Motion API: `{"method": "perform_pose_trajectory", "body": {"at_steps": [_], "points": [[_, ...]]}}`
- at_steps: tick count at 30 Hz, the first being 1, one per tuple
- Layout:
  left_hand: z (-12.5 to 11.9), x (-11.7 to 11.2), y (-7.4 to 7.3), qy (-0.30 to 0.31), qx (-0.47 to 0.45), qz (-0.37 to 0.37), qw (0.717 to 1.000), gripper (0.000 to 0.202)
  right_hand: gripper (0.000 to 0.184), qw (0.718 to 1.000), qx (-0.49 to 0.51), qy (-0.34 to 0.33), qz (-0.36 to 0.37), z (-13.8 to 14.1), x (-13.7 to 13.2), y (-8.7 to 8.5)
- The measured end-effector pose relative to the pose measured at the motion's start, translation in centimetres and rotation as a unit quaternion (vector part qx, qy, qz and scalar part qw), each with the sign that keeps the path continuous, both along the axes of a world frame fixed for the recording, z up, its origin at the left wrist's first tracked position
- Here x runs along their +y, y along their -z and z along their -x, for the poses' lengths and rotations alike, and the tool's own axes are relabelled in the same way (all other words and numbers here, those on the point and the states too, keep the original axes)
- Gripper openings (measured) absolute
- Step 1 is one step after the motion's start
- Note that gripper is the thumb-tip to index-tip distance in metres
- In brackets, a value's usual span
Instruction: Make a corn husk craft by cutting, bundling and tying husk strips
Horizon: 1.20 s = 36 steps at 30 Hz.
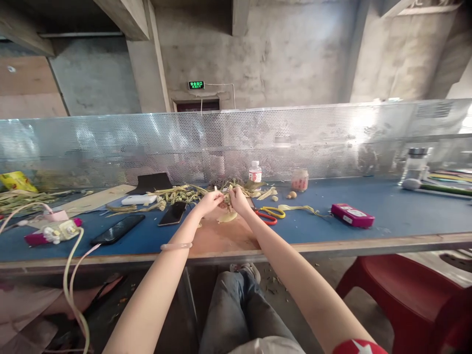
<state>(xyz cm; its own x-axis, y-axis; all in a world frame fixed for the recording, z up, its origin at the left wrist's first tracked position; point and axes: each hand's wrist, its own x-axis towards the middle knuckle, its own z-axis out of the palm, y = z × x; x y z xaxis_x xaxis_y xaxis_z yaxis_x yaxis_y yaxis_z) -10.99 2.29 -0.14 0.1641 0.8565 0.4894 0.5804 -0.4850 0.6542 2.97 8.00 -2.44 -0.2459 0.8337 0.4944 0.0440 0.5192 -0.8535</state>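
My left hand (210,201) and my right hand (239,199) are close together over the table, fingers pinched around bits of dried plant (226,200). The exact piece in each hand is small and partly covered by the fingers. Below them, a pale yellowish husk-like piece (227,217) lies on a brown board (221,237). A heap of dried yellow-green stalks (180,194) spreads to the left of my hands. Scissors (271,214) with red and yellow handles rest just right of my right forearm.
Two phones (118,229) and a power strip (55,232) with cables lie left. A bottle (254,172) and a jar (299,180) stand behind. To the right are a magenta box (352,216) and a glass flask (415,166). A perforated metal screen (324,142) borders the table's back.
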Motion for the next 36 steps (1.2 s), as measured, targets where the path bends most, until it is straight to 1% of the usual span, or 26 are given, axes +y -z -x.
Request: {"method": "perform_pose_trajectory", "body": {"at_steps": [3,6,13,19,23,27,32,36], "points": [[-0.1,0.3,0.2,-0.012,-0.013,-0.011,1.0,0.021,0.03,1.0,0.011,-0.012,0.012,-0.2,-0.3,-0.1],[-0.2,0.2,0.2,-0.023,-0.019,-0.019,0.999,0.017,0.027,0.999,0.026,-0.04,0.016,-0.4,-0.9,-0.3],[-0.6,-0.2,-0.3,-0.065,-0.008,-0.06,0.996,0.009,0.039,0.988,0.051,-0.146,0.009,-0.7,-2.3,-0.7],[-1.1,0.1,0.1,-0.108,0.001,-0.096,0.989,0.011,0.047,0.974,0.076,-0.206,0.049,-0.9,-2.4,-0.7],[-1.2,0.0,0.0,-0.136,-0.001,-0.108,0.985,0.012,0.049,0.969,0.089,-0.218,0.074,-1.0,-2.5,-0.8],[-1.2,-0.2,-0.2,-0.151,-0.008,-0.117,0.981,0.013,0.046,0.967,0.096,-0.218,0.088,-0.8,-2.5,-0.7],[-1.4,-0.2,-0.4,-0.156,-0.027,-0.117,0.98,0.014,0.04,0.971,0.105,-0.196,0.088,-0.7,-2.5,-0.7],[-1.4,-0.4,-0.6,-0.146,-0.056,-0.106,0.982,0.014,0.037,0.97,0.116,-0.195,0.089,-0.8,-2.6,-0.8]]}}
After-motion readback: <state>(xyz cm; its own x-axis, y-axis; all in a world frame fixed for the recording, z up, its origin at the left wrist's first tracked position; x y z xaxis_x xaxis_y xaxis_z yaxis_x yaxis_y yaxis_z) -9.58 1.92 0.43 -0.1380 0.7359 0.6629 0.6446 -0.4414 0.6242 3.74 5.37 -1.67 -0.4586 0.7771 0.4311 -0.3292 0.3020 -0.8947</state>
